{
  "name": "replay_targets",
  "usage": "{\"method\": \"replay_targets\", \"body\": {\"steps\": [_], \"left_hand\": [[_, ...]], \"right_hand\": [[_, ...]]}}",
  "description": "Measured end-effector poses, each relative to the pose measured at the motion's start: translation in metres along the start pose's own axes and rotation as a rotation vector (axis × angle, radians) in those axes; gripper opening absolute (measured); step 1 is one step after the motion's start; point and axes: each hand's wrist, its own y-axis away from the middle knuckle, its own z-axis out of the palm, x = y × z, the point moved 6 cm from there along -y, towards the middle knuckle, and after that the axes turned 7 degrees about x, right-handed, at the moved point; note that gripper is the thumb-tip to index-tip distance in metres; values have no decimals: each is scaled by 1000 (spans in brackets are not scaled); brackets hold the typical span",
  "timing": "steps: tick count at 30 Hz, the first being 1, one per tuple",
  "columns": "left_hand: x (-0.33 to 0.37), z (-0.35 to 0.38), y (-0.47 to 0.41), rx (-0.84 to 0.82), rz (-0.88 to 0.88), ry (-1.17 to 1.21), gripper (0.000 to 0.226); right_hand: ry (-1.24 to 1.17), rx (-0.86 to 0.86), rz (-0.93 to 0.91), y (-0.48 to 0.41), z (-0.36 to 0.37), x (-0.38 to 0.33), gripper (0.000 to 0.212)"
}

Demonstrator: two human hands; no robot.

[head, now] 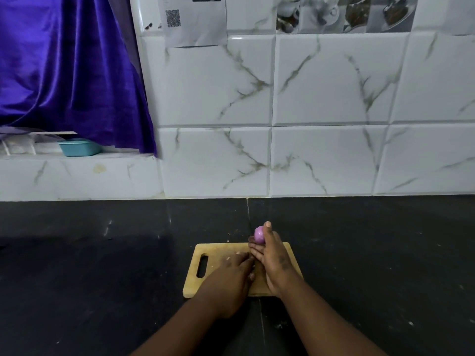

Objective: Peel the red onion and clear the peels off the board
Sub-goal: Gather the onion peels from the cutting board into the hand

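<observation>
At 9 o'clock a teal tub point(78, 147) sits under a purple curtain point(72, 73). The wooden board point(195, 286) lies on the black counter point(102, 265), its handle slot toward 9 o'clock. The left hand point(231, 278) rests on the board, fingers bent down; whether they pinch anything I cannot tell. The right hand point(273, 260) pinches the peeled red onion point(259, 234) between thumb and fingers, over the board's 12 o'clock edge. The onion's long axis runs roughly 12 to 6.
</observation>
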Motion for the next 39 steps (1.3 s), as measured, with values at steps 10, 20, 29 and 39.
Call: {"method": "replay_targets", "body": {"steps": [10,20,29,39], "left_hand": [[13,-3,11,64,-10,-245,52],[-17,-19,33,624,-485,516,40],[0,3,46,811,-969,1995,29],[-19,-72,182,1037,-873,2405,33]], "right_hand": [[23,5,-36,2,1,-2,40],[-81,-3,139,31,12,5,68],[-760,72,342,84,35,20,85],[-816,-154,409,182,136,34,78]]}}
